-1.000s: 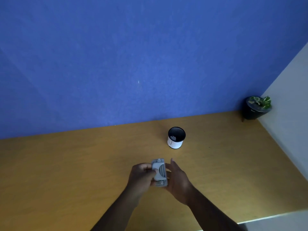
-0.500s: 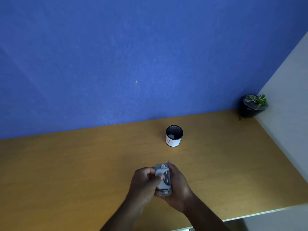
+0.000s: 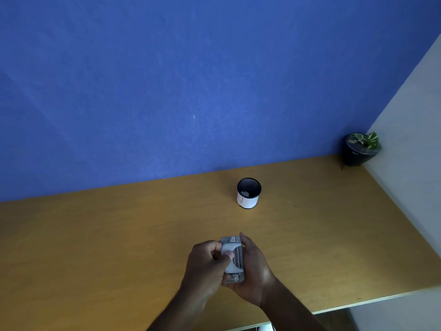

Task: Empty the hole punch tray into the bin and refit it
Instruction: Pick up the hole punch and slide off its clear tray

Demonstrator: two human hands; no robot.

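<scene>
Head view shows the small grey metal-and-plastic hole punch [image 3: 232, 259] held above the desk [image 3: 95, 235], near the middle of its front edge, with its long axis running away from the person. The right hand [image 3: 255, 271] cradles the punch from the right and beneath, fingers wrapped round its far end. The left hand [image 3: 207, 263] is closed on the left side, thumb pressed across the grey curved part on top. Whether that part is the tray or the lever cannot be told from this view, nor whether the tray is fully seated.

The small round bin [image 3: 248, 193], black mesh inside with a white band round its wall, stands upright toward the back edge of the desk, well apart from the hands. Pale scraps lie at its bottom.

Judgement: emptying appears done, since the scraps are in the bin and the punch is away from it. The refit appears to be the step in hand. Remaining: press the tray home, confirm it sits flush, and set the punch down.

A dark potted plant [image 3: 361, 149] occupies the back right corner.
</scene>
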